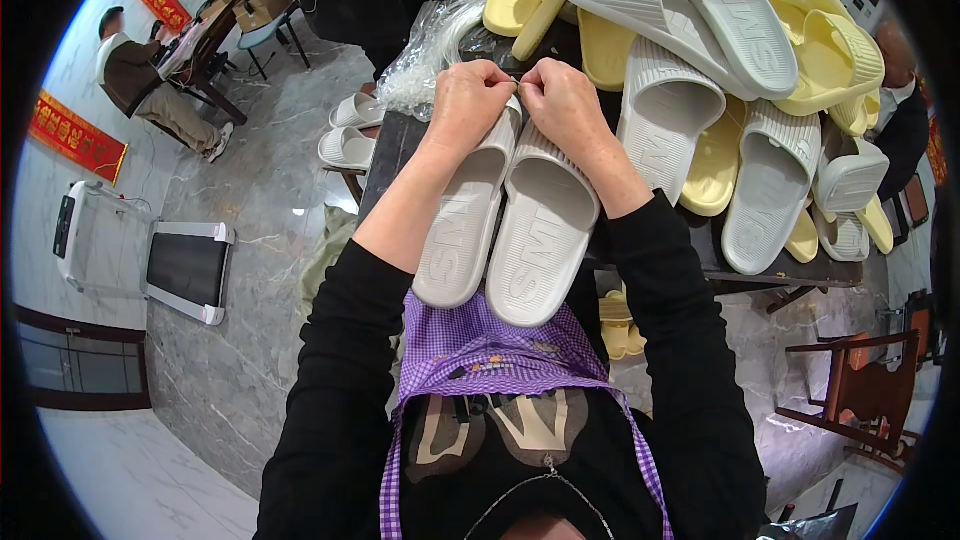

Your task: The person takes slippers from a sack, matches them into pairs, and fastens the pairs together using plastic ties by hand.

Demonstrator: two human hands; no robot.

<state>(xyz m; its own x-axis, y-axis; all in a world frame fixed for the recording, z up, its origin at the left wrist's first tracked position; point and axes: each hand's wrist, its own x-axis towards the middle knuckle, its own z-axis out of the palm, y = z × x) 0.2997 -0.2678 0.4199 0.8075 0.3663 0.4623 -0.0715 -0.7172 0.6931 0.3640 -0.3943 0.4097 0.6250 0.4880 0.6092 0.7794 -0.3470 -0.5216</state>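
Note:
In front of me a pair of light grey slides lies side by side, toes away from me: the left slide (456, 240) and the right slide (546, 232). Their heels reach over the table's near edge, above my purple checked apron (450, 345). Over the toe end of the left one, my left hand (468, 105) is closed in a pinch. My right hand (565, 105) pinches just beside it, above the right slide's toe. The fingertips nearly meet; whatever they hold is too small to make out. Left of them lies a bundle of clear plastic strands (412, 90) in plastic wrap.
Grey slides (770, 190) and yellow slides (835, 55) are heaped on the dark table (720, 265) to the right. More pale slides (347, 147) rest on a stool at left. A treadmill (188, 265) and a seated person (140, 70) are farther left; a wooden chair (860, 375) stands at right.

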